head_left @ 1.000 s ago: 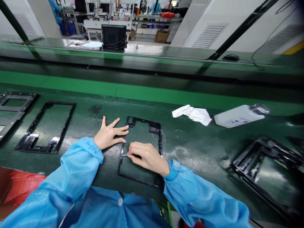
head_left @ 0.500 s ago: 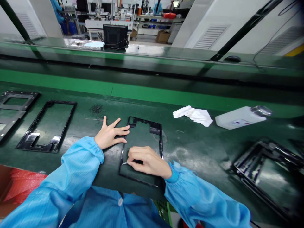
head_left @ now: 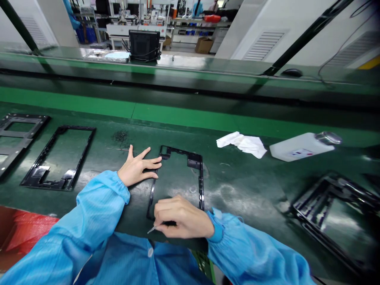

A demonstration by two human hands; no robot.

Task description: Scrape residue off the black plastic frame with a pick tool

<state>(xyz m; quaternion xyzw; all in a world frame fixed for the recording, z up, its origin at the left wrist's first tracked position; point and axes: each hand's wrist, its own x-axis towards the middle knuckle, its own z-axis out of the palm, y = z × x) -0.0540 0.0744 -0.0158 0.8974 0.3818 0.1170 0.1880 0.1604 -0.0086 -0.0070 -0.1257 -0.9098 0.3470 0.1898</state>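
Observation:
A black rectangular plastic frame [head_left: 201,180] lies flat on the green table in front of me. My left hand [head_left: 138,166] is open with its fingers spread, and its fingertips touch the frame's upper left side. Over the lower part of the frame, my right hand [head_left: 182,217] is closed in a pinch on a small thin pale tool [head_left: 151,229]. The tool's tip points down and left, just outside the frame's lower left corner. Its exact kind is hidden by the fingers, which also cover most of the frame's bottom edge.
Another black frame [head_left: 84,152] and a grey-black panel [head_left: 28,138] lie at left, near a pile of dark shavings [head_left: 120,136]. To the right are a crumpled white cloth [head_left: 243,145], a white bottle [head_left: 303,147] on its side and stacked black frames [head_left: 314,233]. Red wrap [head_left: 29,229] fills a box lower left.
My right hand has moved down toward me with the tool, from the frame's left side to its lower left corner. The left hand and the frame stay in place.

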